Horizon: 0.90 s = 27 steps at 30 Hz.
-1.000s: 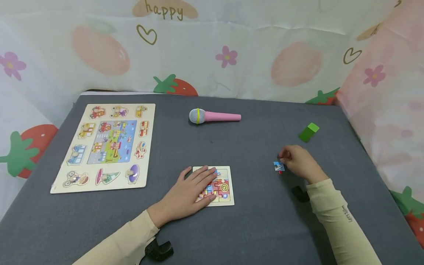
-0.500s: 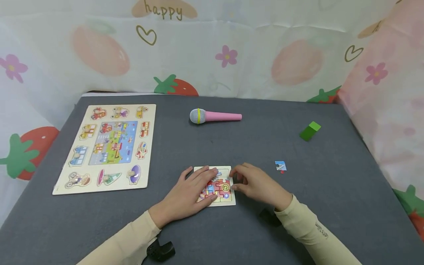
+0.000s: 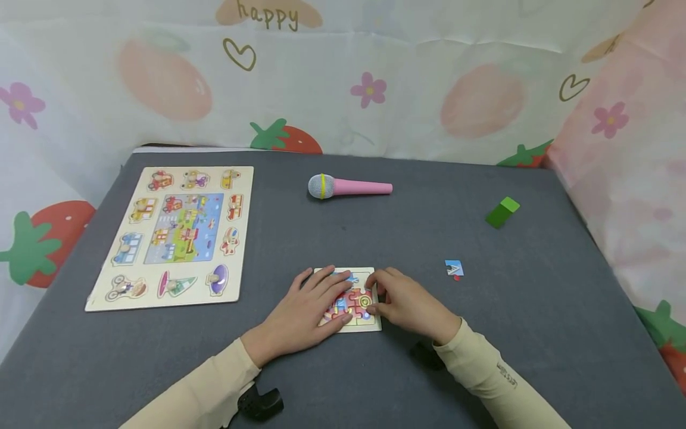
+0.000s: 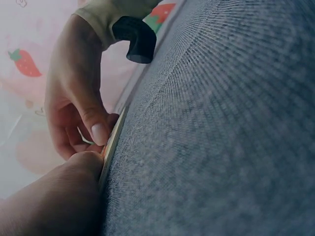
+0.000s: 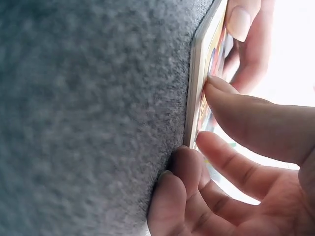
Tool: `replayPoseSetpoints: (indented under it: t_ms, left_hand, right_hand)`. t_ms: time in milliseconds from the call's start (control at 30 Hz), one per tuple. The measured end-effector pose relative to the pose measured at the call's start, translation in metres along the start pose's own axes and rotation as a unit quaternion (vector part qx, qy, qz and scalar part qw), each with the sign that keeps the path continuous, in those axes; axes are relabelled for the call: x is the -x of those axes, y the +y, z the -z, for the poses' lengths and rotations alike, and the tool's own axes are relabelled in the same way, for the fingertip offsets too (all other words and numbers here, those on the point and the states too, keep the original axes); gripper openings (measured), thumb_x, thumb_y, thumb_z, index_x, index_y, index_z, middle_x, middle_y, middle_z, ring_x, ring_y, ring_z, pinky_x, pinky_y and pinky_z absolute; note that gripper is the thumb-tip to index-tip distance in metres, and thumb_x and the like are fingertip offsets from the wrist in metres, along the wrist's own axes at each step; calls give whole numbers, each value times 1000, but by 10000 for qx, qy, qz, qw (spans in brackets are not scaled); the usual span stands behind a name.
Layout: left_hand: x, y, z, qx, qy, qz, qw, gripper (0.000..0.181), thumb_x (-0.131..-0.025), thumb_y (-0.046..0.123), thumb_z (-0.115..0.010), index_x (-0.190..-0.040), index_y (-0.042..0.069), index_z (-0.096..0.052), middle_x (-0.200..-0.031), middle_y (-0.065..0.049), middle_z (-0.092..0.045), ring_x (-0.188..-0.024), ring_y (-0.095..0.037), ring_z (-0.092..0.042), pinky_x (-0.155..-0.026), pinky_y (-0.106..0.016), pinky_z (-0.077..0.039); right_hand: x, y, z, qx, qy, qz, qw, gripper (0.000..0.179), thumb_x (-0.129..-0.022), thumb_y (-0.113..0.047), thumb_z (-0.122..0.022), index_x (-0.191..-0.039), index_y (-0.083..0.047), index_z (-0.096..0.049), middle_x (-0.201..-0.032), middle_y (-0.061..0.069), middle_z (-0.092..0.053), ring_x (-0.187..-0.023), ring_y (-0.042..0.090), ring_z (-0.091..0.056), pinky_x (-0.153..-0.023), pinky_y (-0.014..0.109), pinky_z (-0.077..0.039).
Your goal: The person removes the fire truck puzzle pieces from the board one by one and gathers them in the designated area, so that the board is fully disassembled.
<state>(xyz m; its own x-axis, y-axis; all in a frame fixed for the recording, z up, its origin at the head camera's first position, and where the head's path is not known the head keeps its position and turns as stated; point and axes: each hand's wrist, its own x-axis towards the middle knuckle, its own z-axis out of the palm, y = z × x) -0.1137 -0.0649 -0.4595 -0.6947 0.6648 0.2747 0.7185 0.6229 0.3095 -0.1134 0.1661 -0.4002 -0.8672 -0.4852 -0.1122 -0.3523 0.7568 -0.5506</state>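
A small jigsaw puzzle in a pale wooden tray lies on the grey cloth, with red and blue pieces and a yellow-ringed wheel. Spread flat across its left part, my left hand hides much of the picture. My right hand is at the right edge, fingers bent. In the right wrist view its thumb rests on the puzzle's face while other fingertips touch the tray's side. Whether it pinches a single piece is hidden. One loose blue-and-white jigsaw piece with a red tip lies to the right of that hand.
To the left lies a large wooden knob-puzzle board with vehicle shapes around a central picture. A pink toy microphone lies behind the small puzzle. A green block stands at back right. A printed cloth hangs behind the table.
My right hand has left the loose piece on the cloth and moved left to the small puzzle's right edge, then slightly farther onto it. My left hand has stayed on the puzzle.
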Motion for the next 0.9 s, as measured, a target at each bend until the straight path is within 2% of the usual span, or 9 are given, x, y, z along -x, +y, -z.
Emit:
replayPoseSetpoints:
  t_ms: [67, 200, 333, 467, 600, 900]
  left_hand:
    - [0, -1, 0, 94, -95, -109, 9999, 54, -95, 56, -46, -142, 30, -45, -152, 4, -36, -143, -21, -25, -110, -56, -20]
    - [0, -3, 3, 309, -283, -590, 9974, 53, -91, 64, -46, -140, 44, -45, -155, 2, -30, -144, -24, -21, -107, -63, -17]
    - [1, -5, 5, 345, -467, -935, 9939, 52, -89, 68, -45, -136, 48, -48, -156, -1, -28, -144, -27, -21, -105, -67, -15]
    - [1, -5, 5, 380, -549, -951, 9932, 46, -90, 66, -45, -132, 48, -53, -155, -2, -30, -143, -29, -22, -104, -68, -14]
    - [0, -4, 5, 521, -467, -894, 9935, 40, -91, 61, -49, -128, 47, -56, -154, -2, -33, -143, -28, -24, -105, -68, -14]
    - [0, -3, 7, 620, -532, -794, 9935, 35, -94, 55, -49, -126, 47, -58, -153, 0, -33, -142, -27, -25, -106, -68, -11]
  right_hand:
    - [0, 0, 0, 22, 11, 14, 10000, 28, -84, -14, -75, -107, -8, -59, -86, 2, -52, -71, 11, -46, -62, 24, -41]
    - [0, -1, 0, 76, 20, 113, 9999, 27, -84, -13, -74, -106, -7, -59, -85, 3, -51, -71, 11, -45, -62, 24, -40]
    - [0, -2, 1, 51, -10, 193, 9998, 26, -85, -9, -72, -106, -7, -58, -87, 3, -52, -72, 12, -46, -62, 24, -41]
    - [1, -3, 2, -70, -37, 216, 9997, 25, -85, -5, -71, -107, -6, -59, -87, 4, -53, -72, 12, -47, -63, 24, -42]
    - [3, -2, 4, -237, 22, 228, 9995, 24, -84, -1, -69, -106, -5, -60, -85, 5, -54, -73, 13, -48, -64, 25, -42]
    - [1, -3, 3, -460, 103, -137, 9988, 19, -84, -3, -70, -101, -7, -62, -89, 5, -55, -76, 12, -51, -67, 26, -44]
